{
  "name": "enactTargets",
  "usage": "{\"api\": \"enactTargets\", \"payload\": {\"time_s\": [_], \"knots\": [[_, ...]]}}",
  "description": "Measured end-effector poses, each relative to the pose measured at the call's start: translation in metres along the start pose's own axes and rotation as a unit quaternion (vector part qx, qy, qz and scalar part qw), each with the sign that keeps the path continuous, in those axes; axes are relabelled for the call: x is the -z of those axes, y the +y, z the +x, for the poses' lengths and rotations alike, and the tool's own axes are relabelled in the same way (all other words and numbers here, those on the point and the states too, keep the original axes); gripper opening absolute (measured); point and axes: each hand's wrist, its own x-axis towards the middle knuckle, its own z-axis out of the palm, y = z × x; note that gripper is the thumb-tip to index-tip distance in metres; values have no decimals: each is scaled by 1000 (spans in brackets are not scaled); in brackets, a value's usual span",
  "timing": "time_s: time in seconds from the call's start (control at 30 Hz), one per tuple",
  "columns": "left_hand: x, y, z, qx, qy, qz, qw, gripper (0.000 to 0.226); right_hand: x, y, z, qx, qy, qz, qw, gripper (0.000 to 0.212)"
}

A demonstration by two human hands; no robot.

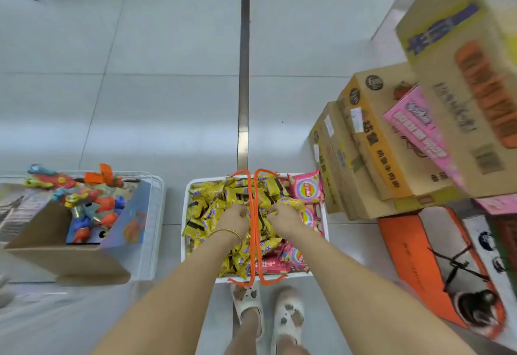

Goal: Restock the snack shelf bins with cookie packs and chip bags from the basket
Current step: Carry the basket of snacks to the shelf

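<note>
Right hand (285, 219) grips cookie packs (208, 210); tiled floor (167, 88).

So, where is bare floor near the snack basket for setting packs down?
Wide grey floor tiles beyond the white orange-handled basket; a narrow strip between it and the white toy bin. Stacked cardboard cartons crowd its right side.

Chinese print on cartons (391, 142), logos on pink bags (306, 188): blurred, unreadable.

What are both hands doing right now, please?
Left hand: gripping yellow cookie packs in the basket.
Right hand: gripping yellow cookie packs too.
</note>
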Motion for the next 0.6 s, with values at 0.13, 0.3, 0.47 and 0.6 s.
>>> {"api": "enactTargets", "payload": {"time_s": [0.13,0.3,0.47,0.6], "knots": [[-27,-22,50,21,-9,-81,996,45,-30,19,52,-58,-27,77,995,43],[-53,-37,96,10,54,-129,990,48,-63,36,95,-95,-58,119,987,37],[-65,-38,119,-7,53,-118,992,44,-71,41,108,-104,-49,137,984,34],[-67,-37,134,58,52,-144,986,55,-67,42,109,-114,-53,171,977,34]]}}
